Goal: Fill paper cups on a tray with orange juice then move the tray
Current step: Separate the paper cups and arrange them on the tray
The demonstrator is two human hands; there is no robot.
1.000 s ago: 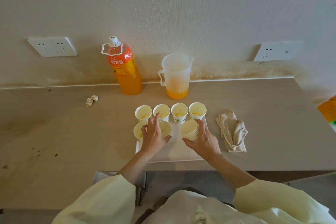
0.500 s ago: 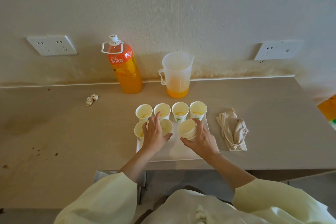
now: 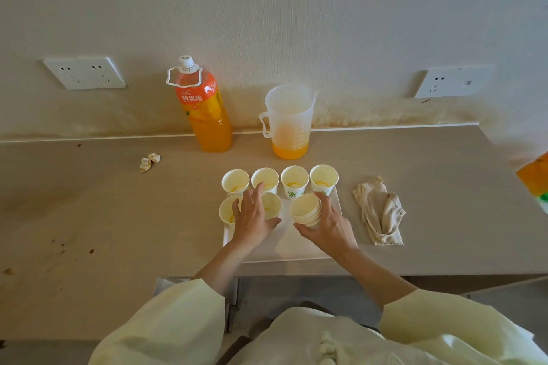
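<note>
A white tray lies on the beige table. Several paper cups stand on it in two rows; the back row has a little orange juice in each cup. My left hand rests over the two front-left cups, fingers spread, touching their rims. My right hand grips a tilted stack of nested empty cups above the tray's front right. An orange juice bottle and a clear plastic jug with a little juice stand at the back by the wall.
A crumpled beige cloth lies right of the tray. Small crumpled paper bits sit at the left. Wall sockets are on the wall. An orange object shows at the right edge. Stains mark the table's left side.
The stack of cups in my right hand has shifted slightly left and toward me. My left hand has stayed over the front-left cups.
</note>
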